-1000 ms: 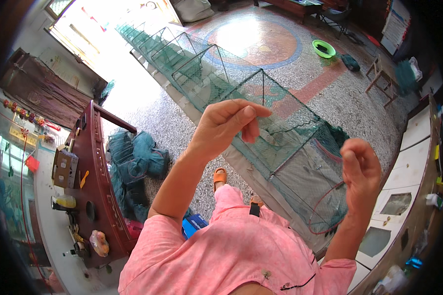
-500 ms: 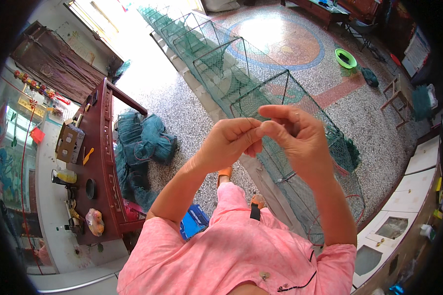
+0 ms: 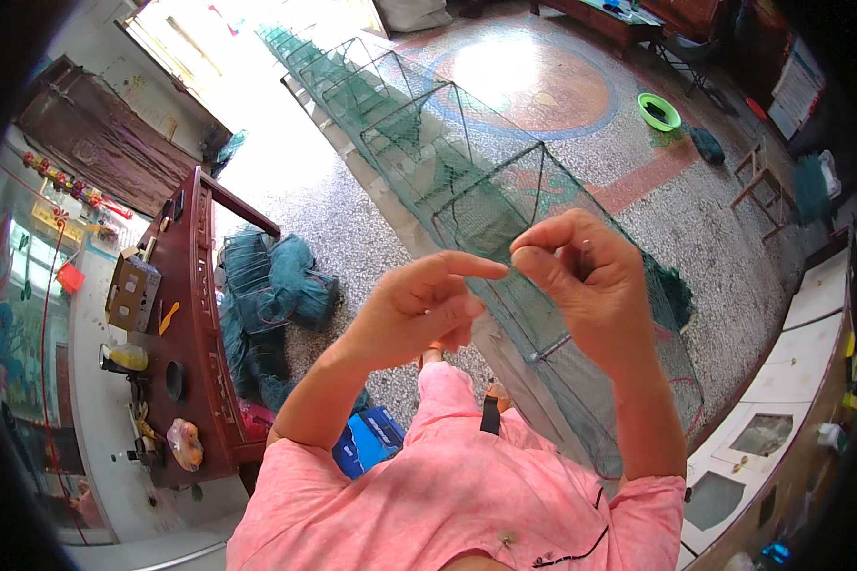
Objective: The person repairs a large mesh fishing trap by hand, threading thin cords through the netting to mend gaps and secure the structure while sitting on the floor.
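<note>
I see my left hand (image 3: 419, 309) half open, forefinger out toward my right hand (image 3: 586, 276), whose fingertips pinch shut over the green net trap (image 3: 467, 181); whether they grip mesh, I cannot tell. The trap runs lengthwise away across the floor (image 3: 628, 190).

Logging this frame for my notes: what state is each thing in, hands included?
Left hand: raised, forefinger stretched toward the right hand.
Right hand: raised, fingertips pinched together; anything held is too fine to tell.
Long green net cage: stretched out along the floor, frames upright.
Net bundle: heaped beside the wooden table.
Green basin: upright on the floor.
</note>
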Demonstrator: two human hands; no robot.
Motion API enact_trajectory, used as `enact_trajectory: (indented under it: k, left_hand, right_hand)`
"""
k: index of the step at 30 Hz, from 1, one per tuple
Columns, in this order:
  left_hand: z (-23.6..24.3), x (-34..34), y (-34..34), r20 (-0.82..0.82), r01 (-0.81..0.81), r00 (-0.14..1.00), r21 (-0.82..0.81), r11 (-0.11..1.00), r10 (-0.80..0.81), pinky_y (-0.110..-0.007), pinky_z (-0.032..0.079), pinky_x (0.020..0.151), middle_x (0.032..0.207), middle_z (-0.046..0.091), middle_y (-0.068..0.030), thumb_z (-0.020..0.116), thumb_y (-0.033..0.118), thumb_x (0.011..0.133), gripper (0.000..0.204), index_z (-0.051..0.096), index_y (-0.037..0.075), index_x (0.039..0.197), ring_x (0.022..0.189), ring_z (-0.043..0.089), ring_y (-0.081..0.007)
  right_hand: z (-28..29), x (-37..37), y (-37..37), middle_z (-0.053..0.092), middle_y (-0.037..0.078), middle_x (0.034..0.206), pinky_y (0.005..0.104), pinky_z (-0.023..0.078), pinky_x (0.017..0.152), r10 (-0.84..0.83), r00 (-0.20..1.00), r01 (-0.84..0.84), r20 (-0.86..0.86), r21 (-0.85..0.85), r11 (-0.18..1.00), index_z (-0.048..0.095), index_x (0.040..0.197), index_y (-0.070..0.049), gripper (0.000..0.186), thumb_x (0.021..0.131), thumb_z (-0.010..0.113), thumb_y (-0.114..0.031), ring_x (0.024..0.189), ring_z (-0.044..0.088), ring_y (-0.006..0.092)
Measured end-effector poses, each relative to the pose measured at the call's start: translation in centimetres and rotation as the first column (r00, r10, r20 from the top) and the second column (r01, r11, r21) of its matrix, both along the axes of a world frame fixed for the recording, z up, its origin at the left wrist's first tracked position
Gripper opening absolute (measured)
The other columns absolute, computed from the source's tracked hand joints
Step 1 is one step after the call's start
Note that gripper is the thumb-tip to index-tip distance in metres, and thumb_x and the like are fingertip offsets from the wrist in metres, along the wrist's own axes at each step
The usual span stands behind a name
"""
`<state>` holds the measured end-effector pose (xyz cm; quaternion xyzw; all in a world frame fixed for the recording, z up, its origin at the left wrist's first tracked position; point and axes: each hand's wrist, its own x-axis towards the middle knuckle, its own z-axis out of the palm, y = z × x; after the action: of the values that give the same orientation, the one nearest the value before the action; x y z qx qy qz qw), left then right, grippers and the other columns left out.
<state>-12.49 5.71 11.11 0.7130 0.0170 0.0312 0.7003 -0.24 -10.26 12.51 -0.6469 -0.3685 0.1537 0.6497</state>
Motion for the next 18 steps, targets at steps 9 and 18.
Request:
enact_trajectory:
  k: [9, 18]
  left_hand:
    - [2.1, -0.3, 0.0, 0.119, -0.167, 0.982, 0.172, 0.971, 0.148, -0.016, 0.042, 0.053, 0.073, 0.056, 0.0033, 0.060, 0.006, 0.087, 0.016, 0.062, 0.002, 0.102, 0.064, 0.051, -0.0014]
    - [0.8, 0.2, -0.4, 0.195, -0.182, 0.964, -0.003, 0.983, 0.179, -0.018, 0.042, 0.065, 0.085, 0.060, -0.0014, 0.059, 0.001, 0.087, 0.010, 0.061, -0.001, 0.097, 0.077, 0.051, -0.0028]
  right_hand:
    - [0.3, -1.3, 0.4, 0.055, 0.002, 0.074, 0.0208, 0.034, 0.046, -0.009, 0.977, -0.010, 0.212, 0.091, 0.996, 0.063, 0.083, -0.003, 0.010, 0.077, 0.069, -0.005, 0.053, 0.043, 0.0057]
    - [-0.5, -1.1, 0.1, 0.054, -0.005, 0.071, 0.0171, 0.028, 0.046, 0.002, 0.998, 0.005, -0.055, 0.112, 0.994, 0.063, 0.085, -0.004, 0.008, 0.080, 0.069, -0.007, 0.053, 0.034, -0.0001]
